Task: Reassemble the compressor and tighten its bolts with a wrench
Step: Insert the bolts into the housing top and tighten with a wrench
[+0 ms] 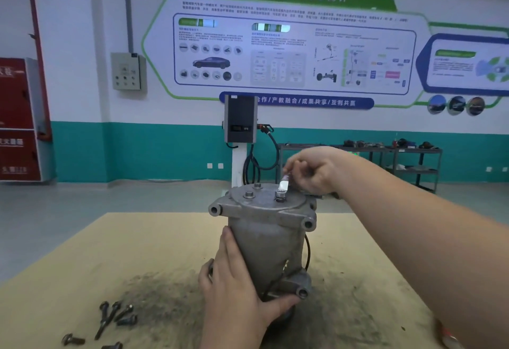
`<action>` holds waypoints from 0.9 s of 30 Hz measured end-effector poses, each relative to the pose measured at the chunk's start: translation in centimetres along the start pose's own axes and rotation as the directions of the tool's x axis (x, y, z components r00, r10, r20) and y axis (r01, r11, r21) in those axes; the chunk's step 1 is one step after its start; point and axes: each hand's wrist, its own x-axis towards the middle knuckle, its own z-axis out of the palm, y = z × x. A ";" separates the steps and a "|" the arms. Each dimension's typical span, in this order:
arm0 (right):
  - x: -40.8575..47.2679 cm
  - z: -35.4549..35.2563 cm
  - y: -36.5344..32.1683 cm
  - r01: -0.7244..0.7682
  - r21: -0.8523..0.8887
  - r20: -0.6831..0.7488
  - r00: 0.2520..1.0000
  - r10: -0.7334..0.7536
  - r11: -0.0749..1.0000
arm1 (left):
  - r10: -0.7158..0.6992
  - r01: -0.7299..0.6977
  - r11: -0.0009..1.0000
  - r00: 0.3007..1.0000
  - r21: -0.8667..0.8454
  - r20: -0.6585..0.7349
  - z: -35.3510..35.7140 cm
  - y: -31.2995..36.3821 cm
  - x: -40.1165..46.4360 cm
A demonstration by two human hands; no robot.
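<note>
The grey metal compressor [271,235] stands upright in the middle of the tan table [82,255]. Its round top cover carries three bolts: one at the left [248,195], one at the back [257,185] and one at the right [280,197]. My right hand [314,168] grips a shiny wrench [283,184] whose head sits on the right bolt. My left hand [237,282] wraps around the lower left side of the compressor body, thumb under its base flange.
Several loose dark bolts [113,318] lie on the table at the front left, beside a dark grimy patch [165,296]. A thin black cable [308,252] hangs along the compressor's right side. Beyond the table stand a charging post [240,122] and parts shelves [413,161].
</note>
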 end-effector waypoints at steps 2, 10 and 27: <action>-1.4 -2.0 1.4 0.071 0.097 -0.017 0.997 -0.070 0.993 | 0.003 -0.004 0.999 0.999 -0.041 -0.038 0.6 -0.3 0.1; -8.6 -3.3 11.2 0.880 -0.086 0.073 0.473 -0.878 0.467 | -0.022 0.020 0.998 0.998 -0.052 -0.051 -0.2 0.2 -0.2; -0.3 9.1 2.0 0.304 -0.952 0.270 0.881 -0.388 0.028 | 0.016 -0.016 0.999 1.000 0.039 -0.002 -1.0 0.4 0.1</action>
